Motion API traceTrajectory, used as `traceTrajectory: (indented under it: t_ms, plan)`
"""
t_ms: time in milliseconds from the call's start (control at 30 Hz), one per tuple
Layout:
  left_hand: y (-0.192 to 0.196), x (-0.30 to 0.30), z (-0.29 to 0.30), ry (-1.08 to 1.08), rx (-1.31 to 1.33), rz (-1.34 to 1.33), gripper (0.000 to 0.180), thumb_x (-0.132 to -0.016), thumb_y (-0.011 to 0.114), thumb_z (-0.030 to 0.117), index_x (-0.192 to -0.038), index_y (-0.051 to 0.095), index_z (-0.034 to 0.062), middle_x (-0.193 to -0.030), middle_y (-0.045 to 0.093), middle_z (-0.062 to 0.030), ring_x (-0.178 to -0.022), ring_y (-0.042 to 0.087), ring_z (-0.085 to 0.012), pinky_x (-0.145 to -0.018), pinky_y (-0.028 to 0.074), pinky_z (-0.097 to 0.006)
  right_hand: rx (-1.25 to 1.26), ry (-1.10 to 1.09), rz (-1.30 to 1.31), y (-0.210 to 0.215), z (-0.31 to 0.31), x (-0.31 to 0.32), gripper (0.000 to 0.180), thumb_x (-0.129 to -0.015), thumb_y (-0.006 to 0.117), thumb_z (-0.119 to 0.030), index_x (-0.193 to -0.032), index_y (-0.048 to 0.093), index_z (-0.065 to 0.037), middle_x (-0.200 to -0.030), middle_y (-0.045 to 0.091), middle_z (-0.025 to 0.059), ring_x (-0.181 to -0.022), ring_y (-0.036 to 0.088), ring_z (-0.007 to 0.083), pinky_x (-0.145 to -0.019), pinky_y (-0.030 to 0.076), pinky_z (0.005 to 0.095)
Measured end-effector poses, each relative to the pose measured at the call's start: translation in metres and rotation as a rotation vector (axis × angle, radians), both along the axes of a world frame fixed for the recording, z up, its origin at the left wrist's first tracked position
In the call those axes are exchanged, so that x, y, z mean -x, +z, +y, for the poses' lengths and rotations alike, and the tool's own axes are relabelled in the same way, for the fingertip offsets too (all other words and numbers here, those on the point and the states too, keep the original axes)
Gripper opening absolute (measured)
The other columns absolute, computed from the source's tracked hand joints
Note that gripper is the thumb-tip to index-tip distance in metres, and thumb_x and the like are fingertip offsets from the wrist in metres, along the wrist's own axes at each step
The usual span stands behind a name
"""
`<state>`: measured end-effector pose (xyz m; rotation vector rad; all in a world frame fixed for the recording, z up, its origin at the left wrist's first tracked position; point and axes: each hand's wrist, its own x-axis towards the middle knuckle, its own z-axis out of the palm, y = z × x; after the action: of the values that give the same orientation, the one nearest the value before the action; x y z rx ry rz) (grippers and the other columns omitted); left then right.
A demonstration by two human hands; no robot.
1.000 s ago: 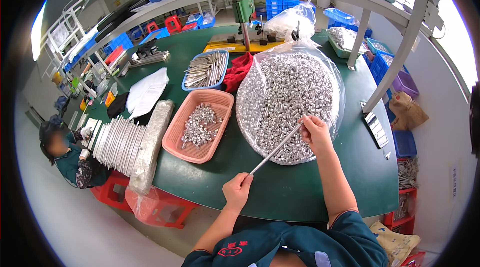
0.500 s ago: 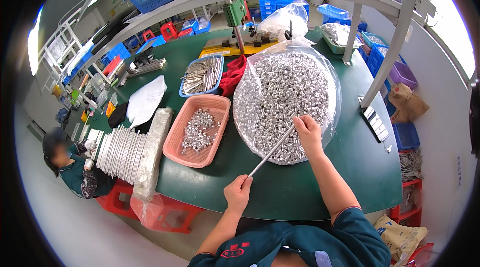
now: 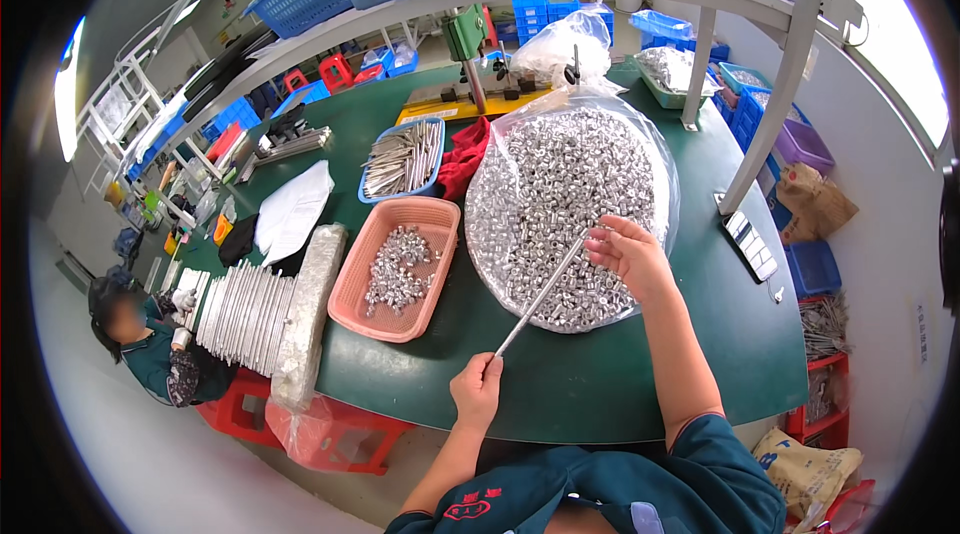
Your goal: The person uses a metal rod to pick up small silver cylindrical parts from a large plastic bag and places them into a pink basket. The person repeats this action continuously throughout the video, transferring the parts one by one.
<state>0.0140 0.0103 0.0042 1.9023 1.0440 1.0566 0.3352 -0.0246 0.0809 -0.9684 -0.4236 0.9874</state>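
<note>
A thin silvery metal rod (image 3: 545, 296) slants up and to the right over the front of a big round heap of small metal sleeves (image 3: 575, 184), which lies in a clear plastic bag. My left hand (image 3: 475, 392) is closed around the rod's lower end, in front of the heap. Beside the rod's upper end is my right hand (image 3: 630, 259), its fingers spread apart over the sleeves. Whether a fingertip still touches the rod I cannot tell. Left of the heap stands a pink basket (image 3: 365, 326) with a smaller pile of the same sleeves.
A blue basket of metal rods (image 3: 402, 160) and a red cloth (image 3: 463, 156) lie behind the pink basket. A green-columned stand (image 3: 466, 34) is at the back, under a shelf. Right lies a phone (image 3: 750, 246). A co-worker (image 3: 150, 349) sits far left by a row of rods (image 3: 250, 316).
My right hand has loosened from a pinch at the rod's upper end, and its fingers have spread. My left hand keeps its grip on the lower end.
</note>
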Motion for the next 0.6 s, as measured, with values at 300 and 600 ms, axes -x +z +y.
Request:
traceTrajectory:
  t_ms: [300,600]
  plan:
    - [0.001,0.001,0.000,-0.063,-0.065,0.018,0.015,-0.090,0.071,0.018,-0.090,0.070,0.0028,-0.063,0.061,-0.0067,-0.053,0.057,-0.0146,-0.053,0.045,-0.028,-0.025,0.185,-0.013,0.007,-0.008,-0.001,0.044,-0.106,0.045,-0.024,-0.144,0.042,-0.003,-0.107,0.070,0.0188,-0.097,0.071,0.0298,-0.082,0.058,0.0407]
    - [0.003,0.001,0.000,-0.084,-0.077,0.022,0.013,-0.089,0.072,0.016,-0.089,0.070,0.0038,-0.062,0.060,-0.0067,-0.052,0.057,-0.0154,-0.052,0.044,-0.028,-0.089,0.302,-0.053,0.016,-0.014,0.003,0.045,-0.103,0.041,-0.016,-0.144,0.043,0.003,-0.102,0.072,0.0218,-0.099,0.071,0.0329,-0.089,0.056,0.0423]
